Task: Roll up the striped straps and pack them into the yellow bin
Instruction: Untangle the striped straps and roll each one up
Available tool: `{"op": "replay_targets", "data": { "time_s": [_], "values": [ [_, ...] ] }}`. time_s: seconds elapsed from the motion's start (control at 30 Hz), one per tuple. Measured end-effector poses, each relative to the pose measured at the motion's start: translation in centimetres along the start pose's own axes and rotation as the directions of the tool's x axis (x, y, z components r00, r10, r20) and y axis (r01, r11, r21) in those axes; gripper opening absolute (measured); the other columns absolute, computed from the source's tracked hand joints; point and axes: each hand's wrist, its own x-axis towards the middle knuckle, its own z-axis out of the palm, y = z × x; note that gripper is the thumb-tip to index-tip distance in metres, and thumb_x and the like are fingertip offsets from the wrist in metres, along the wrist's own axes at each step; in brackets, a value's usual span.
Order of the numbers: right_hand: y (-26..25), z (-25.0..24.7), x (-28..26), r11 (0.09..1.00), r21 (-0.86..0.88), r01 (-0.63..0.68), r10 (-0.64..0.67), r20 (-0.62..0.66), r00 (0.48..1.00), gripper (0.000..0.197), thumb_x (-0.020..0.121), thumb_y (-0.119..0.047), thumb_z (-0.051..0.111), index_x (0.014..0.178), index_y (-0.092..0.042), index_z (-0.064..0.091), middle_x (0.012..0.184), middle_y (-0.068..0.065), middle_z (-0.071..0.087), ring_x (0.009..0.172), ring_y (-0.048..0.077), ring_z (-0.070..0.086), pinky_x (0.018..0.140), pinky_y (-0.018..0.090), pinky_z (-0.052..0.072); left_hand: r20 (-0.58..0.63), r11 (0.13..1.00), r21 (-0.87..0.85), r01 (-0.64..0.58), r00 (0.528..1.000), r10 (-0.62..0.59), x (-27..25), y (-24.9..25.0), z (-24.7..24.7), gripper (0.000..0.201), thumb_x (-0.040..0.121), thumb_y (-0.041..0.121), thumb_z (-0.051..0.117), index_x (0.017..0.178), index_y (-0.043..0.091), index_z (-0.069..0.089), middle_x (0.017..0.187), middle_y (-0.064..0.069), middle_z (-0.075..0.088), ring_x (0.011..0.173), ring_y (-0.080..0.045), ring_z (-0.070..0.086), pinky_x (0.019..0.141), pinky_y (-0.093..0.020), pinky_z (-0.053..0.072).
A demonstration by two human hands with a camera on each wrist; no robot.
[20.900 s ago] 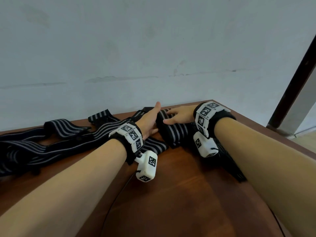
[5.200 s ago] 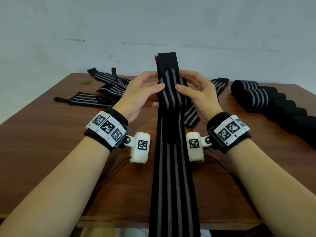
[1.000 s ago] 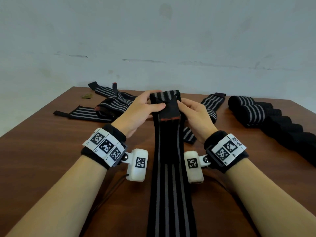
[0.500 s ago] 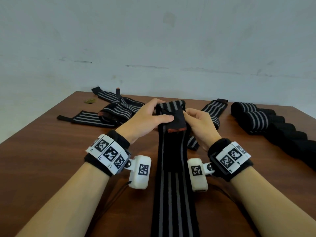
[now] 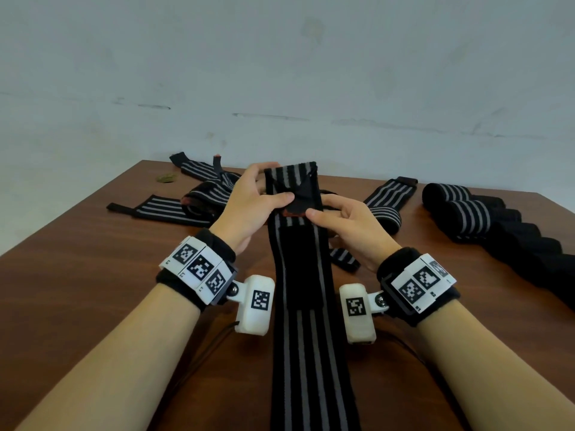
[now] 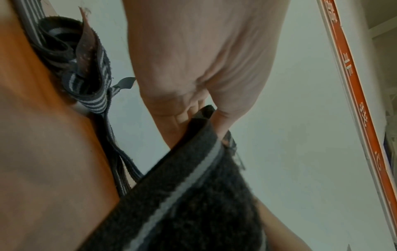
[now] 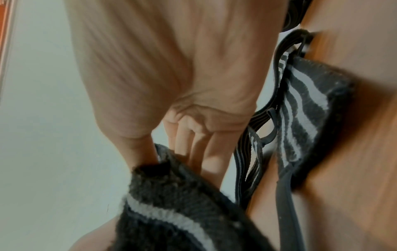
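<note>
Bottom centre of the head view: the striped strap [image 5: 306, 353] runs from the lower edge of the frame up the middle, lying on the wooden table [image 5: 93, 306] between the two forearms. A plain black patch sits on it at mid-frame, probably a fastener panel.

Mid-frame: the strap's far end is folded back toward the person and held up. The left hand [image 5: 249, 206] pinches the fold from the left, thumb on top and fingers curled behind. The right hand [image 5: 348, 225] pinches the right side the same way, thumb on the flap's lower edge. Both hands are closed on the strap; the wrist views confirm fingers wrapped round the fabric.

Judgement: this is the first turn of a roll. The strap looks soft, light, thick and fuzzy, so it should not slip but will spring open if released. Best held at both edges of the fold, rolled tight and even.

Further back: loose straps [image 5: 174, 208] at centre left, another loose strap [image 5: 385, 200] right of centre, finished rolls [image 5: 466, 213] in a row at the right. No yellow bin is in view.
</note>
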Motion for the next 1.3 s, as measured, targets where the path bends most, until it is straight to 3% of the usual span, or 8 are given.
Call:
{"op": "replay_targets", "data": {
  "time_s": [0.17, 0.33, 0.57, 0.77, 0.87, 0.93, 1.13, 1.3],
  "values": [
    [0.2, 0.1, 0.3, 1.0, -0.011, 0.016, -0.016, 0.005, 1.0, 0.029, 0.103, -0.009, 0.058, 0.131, -0.005, 0.061, 0.109, 0.018, 0.077, 0.102, 0.03, 0.076, 0.086, 0.035, 0.062, -0.015, 0.998, 0.029, -0.059, 0.998, 0.059, -0.1, 0.0, -0.1, 0.049, 0.089, -0.002, 0.075, 0.131, 0.02, 0.06, 0.12, 0.002, 0.074, 0.105, -0.009, 0.073, 0.092, -0.028, 0.058],
    [0.1, -0.2, 0.4, 0.997, -0.004, 0.078, -0.078, -0.094, 0.993, 0.034, 0.101, -0.024, 0.065, 0.134, -0.018, 0.062, 0.124, -0.002, 0.074, 0.115, 0.013, 0.07, 0.086, 0.028, 0.056, 0.104, 0.994, 0.087, -0.064, 0.993, 0.055, -0.5, 0.3, 0.1, 0.042, 0.09, -0.001, 0.075, 0.127, 0.015, 0.065, 0.12, 0.002, 0.075, 0.113, -0.009, 0.07, 0.1, -0.032, 0.056],
    [0.4, -0.6, 0.4, 0.962, -0.097, 0.255, -0.269, -0.197, 0.943, 0.03, 0.089, -0.001, 0.076, 0.114, -0.015, 0.072, 0.114, 0.0, 0.076, 0.113, 0.016, 0.07, 0.099, 0.046, 0.057, 0.219, 0.979, 0.201, 0.02, 0.974, -0.064, -1.0, 0.7, 0.2, 0.032, 0.093, 0.004, 0.072, 0.121, 0.018, 0.069, 0.11, 0.0, 0.079, 0.106, -0.01, 0.073, 0.093, -0.027, 0.055],
    [0.7, -0.9, 0.4, 0.957, -0.051, 0.285, -0.289, -0.238, 0.927, 0.029, 0.088, 0.006, 0.072, 0.11, -0.013, 0.075, 0.108, 0.005, 0.077, 0.108, 0.023, 0.073, 0.091, 0.043, 0.06, 0.318, 0.97, 0.219, 0.101, 0.933, -0.169, -1.7, 1.2, 0.8, 0.021, 0.098, 0.037, 0.065, 0.113, 0.028, 0.077, 0.11, 0.007, 0.079, 0.109, -0.012, 0.071, 0.102, -0.034, 0.048],
    [0.7, -0.9, 0.4, 0.965, -0.007, 0.263, -0.259, -0.208, 0.943, 0.03, 0.087, 0.011, 0.07, 0.106, -0.012, 0.075, 0.105, 0.005, 0.078, 0.105, 0.023, 0.074, 0.088, 0.039, 0.061, 0.337, 0.958, 0.221, 0.185, 0.907, -0.253, -1.4, 0.9, 0.5, 0.066, 0.086, 0.085, 0.048, 0.125, 0.037, 0.073, 0.13, 0.005, 0.072, 0.127, -0.018, 0.062, 0.112, -0.046, 0.041],
    [0.8, -0.9, 0.3, 0.966, -0.002, 0.257, -0.253, -0.189, 0.949, 0.03, 0.086, 0.012, 0.07, 0.104, -0.011, 0.076, 0.106, 0.006, 0.078, 0.106, 0.024, 0.074, 0.092, 0.042, 0.061, 0.312, 0.945, 0.229, 0.233, 0.902, -0.298, -1.1, 0.5, 0.4, 0.085, 0.075, 0.097, 0.045, 0.132, 0.038, 0.068, 0.143, 0.005, 0.064, 0.138, -0.021, 0.053, 0.12, -0.053, 0.033],
    [1.0, -0.9, 0.6, 0.975, -0.054, 0.218, -0.223, -0.143, 0.964, 0.034, 0.084, 0.012, 0.072, 0.108, -0.011, 0.077, 0.114, 0.005, 0.077, 0.114, 0.021, 0.071, 0.105, 0.045, 0.054, 0.22, 0.956, 0.178, 0.231, 0.938, -0.268, -0.9, 0.3, 0.5, 0.028, 0.098, 0.047, 0.064, 0.113, 0.027, 0.076, 0.113, 0.002, 0.077, 0.112, -0.024, 0.071, 0.107, -0.054, 0.051],
    [1.0, -1.0, 0.8, 0.998, 0.048, 0.048, -0.044, -0.071, 0.996, 0.036, 0.091, -0.013, 0.072, 0.126, -0.02, 0.07, 0.127, 0.003, 0.072, 0.122, 0.023, 0.066, 0.101, 0.043, 0.055, 0.187, 0.976, 0.112, 0.187, 0.961, -0.206, -0.6, -0.3, 0.5, 0.026, 0.096, 0.038, 0.07, 0.115, 0.021, 0.075, 0.114, 0.0, 0.077, 0.113, -0.02, 0.069, 0.104, -0.038, 0.052]
  ]
}}
